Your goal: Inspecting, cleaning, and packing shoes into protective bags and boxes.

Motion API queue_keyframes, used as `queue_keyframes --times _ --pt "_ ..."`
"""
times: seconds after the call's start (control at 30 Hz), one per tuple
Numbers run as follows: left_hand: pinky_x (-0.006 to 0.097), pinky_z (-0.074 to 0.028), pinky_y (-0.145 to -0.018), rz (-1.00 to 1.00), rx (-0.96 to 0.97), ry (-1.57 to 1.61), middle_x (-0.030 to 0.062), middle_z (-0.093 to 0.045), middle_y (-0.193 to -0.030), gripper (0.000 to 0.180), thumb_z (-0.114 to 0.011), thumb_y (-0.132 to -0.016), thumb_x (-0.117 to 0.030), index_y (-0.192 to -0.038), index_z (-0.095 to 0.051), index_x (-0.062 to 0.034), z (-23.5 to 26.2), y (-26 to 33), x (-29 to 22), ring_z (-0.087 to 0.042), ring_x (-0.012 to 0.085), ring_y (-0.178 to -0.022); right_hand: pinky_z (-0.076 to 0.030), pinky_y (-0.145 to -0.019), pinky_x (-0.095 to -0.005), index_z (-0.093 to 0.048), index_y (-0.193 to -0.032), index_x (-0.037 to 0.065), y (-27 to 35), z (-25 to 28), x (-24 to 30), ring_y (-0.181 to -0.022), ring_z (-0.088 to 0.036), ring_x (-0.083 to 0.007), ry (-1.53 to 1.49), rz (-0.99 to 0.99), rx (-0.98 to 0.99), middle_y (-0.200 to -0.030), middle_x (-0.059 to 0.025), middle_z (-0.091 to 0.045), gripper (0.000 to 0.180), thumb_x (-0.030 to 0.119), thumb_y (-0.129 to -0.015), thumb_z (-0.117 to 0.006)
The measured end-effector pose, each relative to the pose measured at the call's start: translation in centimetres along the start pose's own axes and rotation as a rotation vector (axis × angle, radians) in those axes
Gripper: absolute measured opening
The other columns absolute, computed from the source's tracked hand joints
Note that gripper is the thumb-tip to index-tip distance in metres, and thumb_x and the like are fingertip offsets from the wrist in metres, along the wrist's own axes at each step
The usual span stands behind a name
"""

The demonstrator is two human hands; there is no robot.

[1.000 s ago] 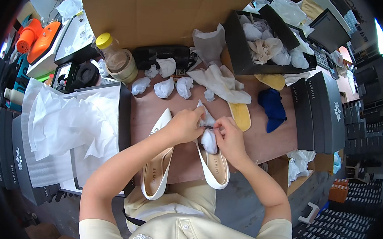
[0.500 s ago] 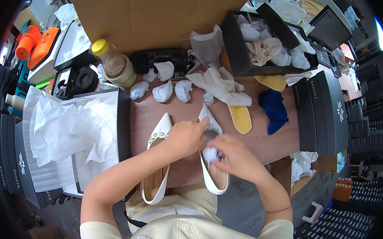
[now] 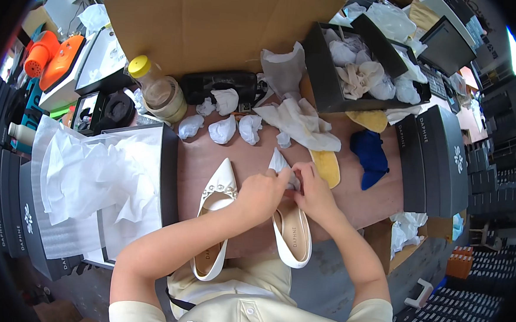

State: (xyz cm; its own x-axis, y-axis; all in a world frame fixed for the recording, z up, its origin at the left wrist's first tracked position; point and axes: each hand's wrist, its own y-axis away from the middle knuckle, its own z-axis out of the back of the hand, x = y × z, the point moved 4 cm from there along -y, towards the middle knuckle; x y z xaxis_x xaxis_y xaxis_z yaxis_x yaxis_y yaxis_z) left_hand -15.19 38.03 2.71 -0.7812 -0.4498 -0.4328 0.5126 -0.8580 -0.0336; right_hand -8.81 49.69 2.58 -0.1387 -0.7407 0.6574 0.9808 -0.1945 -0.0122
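Two white pointed flats with tan insoles lie at the table's near edge, toes away from me. The left shoe (image 3: 225, 177) has pearl-like beads across its upper; my left forearm crosses over it. At the right shoe (image 3: 303, 255), my left hand (image 3: 262, 192) is closed against the left side of the toe section. My right hand (image 3: 317, 195) pinches at the shoe's opening from the right, on a crumpled wad of pale paper (image 3: 294, 182), mostly hidden by the fingers. My fingertips nearly meet there.
Several crumpled paper balls (image 3: 222, 129) lie beyond the shoes. A yellow insole (image 3: 326, 168) and a dark blue cloth piece (image 3: 368, 158) lie rightward. An open box with tissue (image 3: 94, 180) stands left, a black box of paper wads (image 3: 332, 100) at the back right.
My right hand has moved forward from above the right shoe's insole to its toe end, carrying the paper wad. My left hand stays by the toe, slightly nearer me.
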Motion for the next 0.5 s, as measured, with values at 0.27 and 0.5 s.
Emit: queue_keyframes --times 0.27,0.5 --pt "0.044 -0.050 -0.057 0.038 0.102 0.030 0.0181 -0.060 -0.073 0.040 -0.065 -0.074 -0.015 -0.105 -0.046 0.0012 1.7 0.2 0.8 -0.062 0.0358 -0.063 -0.049 -0.074 -0.0431 -0.048 -0.115 0.007 -2.9 3.4 4.2 -0.089 -0.058 -0.0371 0.251 0.177 0.033 -0.117 -0.0170 -0.049 0.043 0.005 -0.074 -0.061" --pt "0.042 -0.049 -0.075 0.106 -0.464 0.067 0.0249 -0.050 -0.115 0.062 -0.071 -0.068 -0.010 -0.121 -0.041 0.0003 11.2 -1.1 4.1 -0.059 0.0372 -0.095 -0.055 -0.062 -0.0330 -0.054 -0.108 0.003 -16.9 7.2 10.6 -0.077 -0.065 -0.0253 0.880 0.244 -0.464 -0.115 -0.0210 -0.054 0.037 0.008 -0.072 -0.061"
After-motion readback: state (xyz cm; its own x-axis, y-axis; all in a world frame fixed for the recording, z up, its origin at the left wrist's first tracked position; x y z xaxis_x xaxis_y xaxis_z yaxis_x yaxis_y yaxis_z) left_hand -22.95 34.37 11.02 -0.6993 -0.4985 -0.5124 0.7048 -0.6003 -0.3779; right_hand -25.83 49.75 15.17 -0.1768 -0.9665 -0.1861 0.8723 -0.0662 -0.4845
